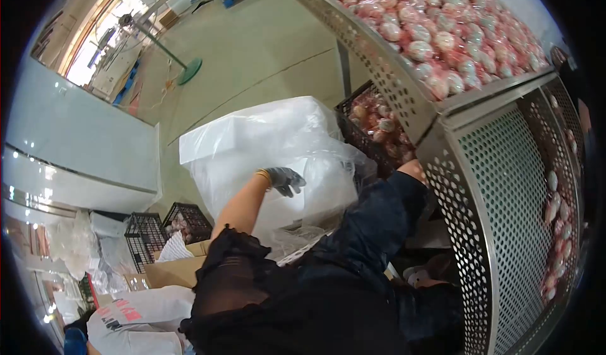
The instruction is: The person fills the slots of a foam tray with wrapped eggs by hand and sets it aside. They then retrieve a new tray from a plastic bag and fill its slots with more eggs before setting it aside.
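"The left hand [287,181], in its grey glove: how does it stand in the head view?"

"It hangs over the white block [278,146], closer to the near edge than the far edge, fingers loosely bent and partly spread. I see nothing in its grasp, and can't tell whether it touches the clear film [353,159] (loose and shiny there)."

"And the right hand?"

"Hidden, so I can't tell how far open it is or what it holds. Some bare skin [413,168] shows past dark cloth, at the dark crate's near end."

"What lies around?"

"The dark crate [356,131] stands just beside the block's right edge, with wrapped round pieces [382,124] inside. Above, the perforated metal tray [404,93] carries many more, reaching its near edge. 2 smaller crates [144,232] sit beyond the block's near left corner."
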Demonstrator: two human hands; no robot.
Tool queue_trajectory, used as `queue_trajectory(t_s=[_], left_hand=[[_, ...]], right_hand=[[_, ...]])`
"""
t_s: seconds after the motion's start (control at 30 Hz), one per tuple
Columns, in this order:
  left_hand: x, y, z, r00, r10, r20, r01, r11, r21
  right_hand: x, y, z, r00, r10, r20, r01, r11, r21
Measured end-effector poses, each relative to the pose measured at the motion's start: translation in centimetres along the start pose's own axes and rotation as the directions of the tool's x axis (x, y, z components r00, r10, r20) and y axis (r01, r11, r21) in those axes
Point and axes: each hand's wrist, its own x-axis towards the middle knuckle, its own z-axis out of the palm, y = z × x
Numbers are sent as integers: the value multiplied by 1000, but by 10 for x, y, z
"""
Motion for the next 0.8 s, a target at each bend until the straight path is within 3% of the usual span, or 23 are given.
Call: queue_trajectory(t_s=[0.03, 0.1, 0.2, 0.27, 0.37, 0.43, 0.47, 0.53, 0.57, 0.6, 0.67, 0.73, 0.77, 0.8], left_hand=[[22, -18, 3, 998, 1, -65, -4, 998, -58], [62, -45, 7, 942, -32, -334, -33, 982, -187], [106, -66, 1, 709, -79, -701, -192, 934, -300], [118, -64, -21, 534, -74, -842, -299, 915, -270], [121, -56, -81, 238, 10, -971, -407, 909, -90], [106, -54, -130, -24, 164, -986, -422, 893, 159], [99, -61, -152, -152, 256, -955, -389, 872, 296], [0, -31, -124, -352, 503, -790, -145, 804, 577], [-24, -33, -117, -350, 523, -777, -151, 787, 598], [-43, -39, -119, -307, 589, -747, -65, 770, 634], [-52, -73, -120, -186, 467, -864, 38, 882, 469], [-10, -169, -156, -268, 463, -845, 306, 872, 382], [-14, -179, -155, -309, 460, -832, 425, 850, 312], [-15, -186, -155, -218, 245, -945, 363, 919, 154]], right_hand=[[6, -2, 2, 1000, -4, 18, 4, 1000, -5], [18, -7, 8, 999, -11, 42, 11, 1000, -13], [32, -12, 16, 998, -22, 59, 24, 999, -30], [44, -17, 19, 996, -28, 79, 31, 999, -32], [51, -14, 20, 995, -45, 90, 48, 998, -39], [56, -14, 21, 994, -47, 99, 52, 997, -48], [59, -15, 22, 994, -50, 100, 55, 997, -52], [62, -16, 20, 993, -50, 105, 58, 996, -72], [64, -16, 21, 993, -53, 109, 61, 995, -72], [67, -17, 23, 992, -57, 112, 65, 995, -75], [70, -18, 22, 992, -65, 110, 75, 993, -88], [74, -20, 24, 991, -74, 111, 84, 992, -93], [80, -29, 25, 991, -76, 114, 87, 991, -98], [81, -31, 27, 991, -79, 111, 91, 991, -100]])
